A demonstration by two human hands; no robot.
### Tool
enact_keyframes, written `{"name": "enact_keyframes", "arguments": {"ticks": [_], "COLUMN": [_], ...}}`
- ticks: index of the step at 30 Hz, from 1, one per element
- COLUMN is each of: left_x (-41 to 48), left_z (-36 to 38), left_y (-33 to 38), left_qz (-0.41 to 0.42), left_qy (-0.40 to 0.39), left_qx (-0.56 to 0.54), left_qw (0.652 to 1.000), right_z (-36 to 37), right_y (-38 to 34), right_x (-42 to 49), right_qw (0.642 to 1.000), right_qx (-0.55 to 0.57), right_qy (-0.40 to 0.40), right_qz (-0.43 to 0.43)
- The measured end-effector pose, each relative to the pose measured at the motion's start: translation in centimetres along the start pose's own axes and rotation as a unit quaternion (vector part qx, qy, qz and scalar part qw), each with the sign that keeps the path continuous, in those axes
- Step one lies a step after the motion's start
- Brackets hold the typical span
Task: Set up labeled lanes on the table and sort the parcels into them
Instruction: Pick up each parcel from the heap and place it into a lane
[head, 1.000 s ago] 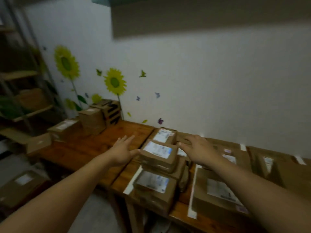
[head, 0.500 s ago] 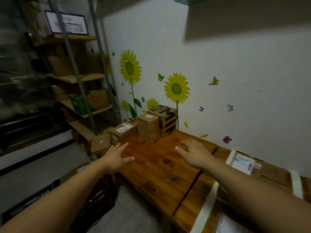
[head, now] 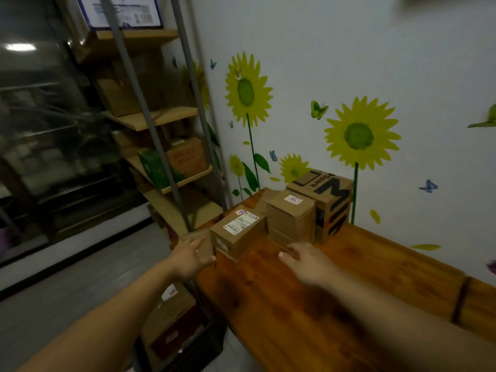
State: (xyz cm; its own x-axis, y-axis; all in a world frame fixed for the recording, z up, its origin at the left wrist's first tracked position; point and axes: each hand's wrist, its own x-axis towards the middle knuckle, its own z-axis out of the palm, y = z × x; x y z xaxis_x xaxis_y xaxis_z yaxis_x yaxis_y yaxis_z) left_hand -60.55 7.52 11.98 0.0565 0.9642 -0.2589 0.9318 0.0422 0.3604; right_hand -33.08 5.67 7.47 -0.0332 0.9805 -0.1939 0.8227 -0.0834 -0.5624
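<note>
1. The table [head: 349, 304] ran under my right palm and on past my fingertips. No lane strip or label showed on the stretch I could see, so I judged this end was not laid out.
2. The printed box [head: 331, 196] stood farthest beyond my fingertips, against the wall.
3. The plain box [head: 291, 220] stood just ahead of my right fingertips, close beside the printed box.
4. The labelled parcel [head: 237, 233] lay between my two hands, just right of my left fingers. I judged that all three had yet to go into a lane.
5. My left hand [head: 188, 257] was spread wide with straight fingers and held nothing. Its thumb came close to the parcel's near corner, but I could not tell whether it touched.
6. My right hand [head: 308, 264] was flat, loosely spread and empty. Its fingertips reached towards the foot of the plain box, and any contact was too blurred to tell.
</note>
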Motion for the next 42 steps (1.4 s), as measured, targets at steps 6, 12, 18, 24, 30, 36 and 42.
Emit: {"name": "enact_keyframes", "arguments": {"ticks": [6, 12, 18, 24, 30, 36, 42], "left_x": [10.6, 24.3, 32.4, 33.7, 33.1, 27.9, 17.8], "left_z": [-0.3, 0.1, 1.2, 1.3, -1.0, -5.1, -5.3], "left_y": [-2.2, -6.3, -8.7, -7.6, -5.8, -2.1, 3.9], "left_qz": [0.045, 0.070, 0.041, 0.036, 0.084, 0.177, 0.258], "left_qy": [-0.036, -0.117, -0.190, -0.267, -0.160, -0.013, 0.050], "left_qx": [-0.016, -0.055, -0.155, -0.151, -0.315, -0.427, -0.458], "left_qw": [0.998, 0.989, 0.969, 0.951, 0.932, 0.887, 0.849], "right_z": [3.8, 8.1, 12.1, 14.8, 10.3, 3.7, -0.4], "right_y": [-1.4, -4.6, -7.9, -9.6, -11.6, -13.6, -11.8], "right_x": [8.4, 18.1, 24.1, 25.6, 25.5, 22.3, 12.9], "right_qw": [0.998, 0.985, 0.934, 0.901, 0.922, 0.917, 0.906], "right_qx": [0.038, 0.077, 0.305, 0.367, 0.327, 0.300, 0.255], "right_qy": [-0.007, -0.017, -0.007, 0.012, 0.118, 0.252, 0.337], "right_qz": [0.056, 0.151, 0.185, 0.230, 0.173, 0.080, 0.005]}}
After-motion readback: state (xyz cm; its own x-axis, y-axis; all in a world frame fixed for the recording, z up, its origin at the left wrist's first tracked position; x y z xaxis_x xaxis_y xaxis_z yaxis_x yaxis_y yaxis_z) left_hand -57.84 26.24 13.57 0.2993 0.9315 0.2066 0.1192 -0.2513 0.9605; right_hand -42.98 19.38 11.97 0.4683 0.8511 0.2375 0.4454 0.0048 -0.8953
